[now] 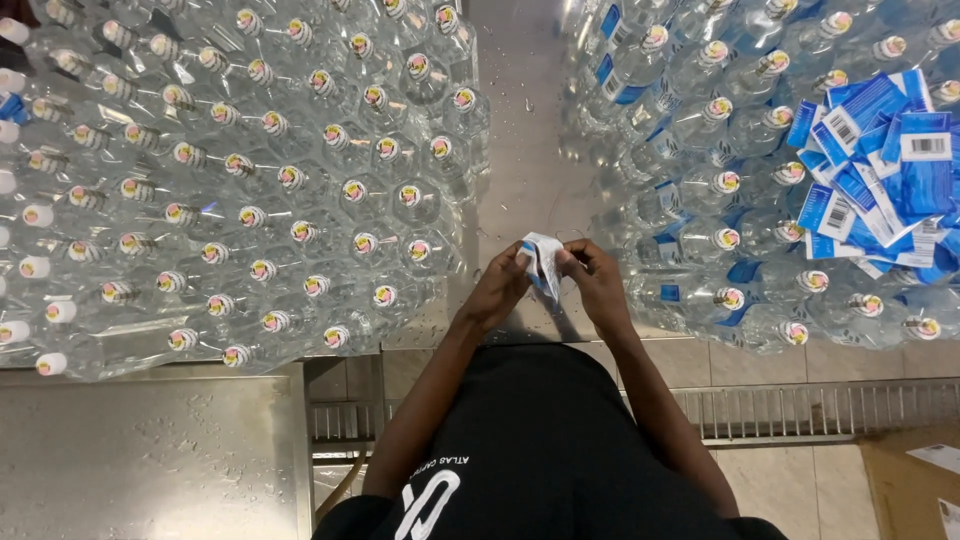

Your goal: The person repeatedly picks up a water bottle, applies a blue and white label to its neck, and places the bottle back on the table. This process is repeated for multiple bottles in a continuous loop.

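Both my hands meet over the wet steel table (520,150) at its near edge. My left hand (497,290) and my right hand (598,285) pinch the two sides of a small blue and white paper label (541,262), folded and crumpled between the fingers. Many clear plastic bottles with capped tops (250,190) stand packed together to the left. A second group of clear bottles, some wearing blue labels (720,180), stands to the right.
A loose heap of blue and white labels (880,170) lies on top of the right-hand bottles. A bare strip of table runs between the two bottle groups. Below are a steel surface (150,460), a floor drain grate (800,410) and a cardboard box corner (910,480).
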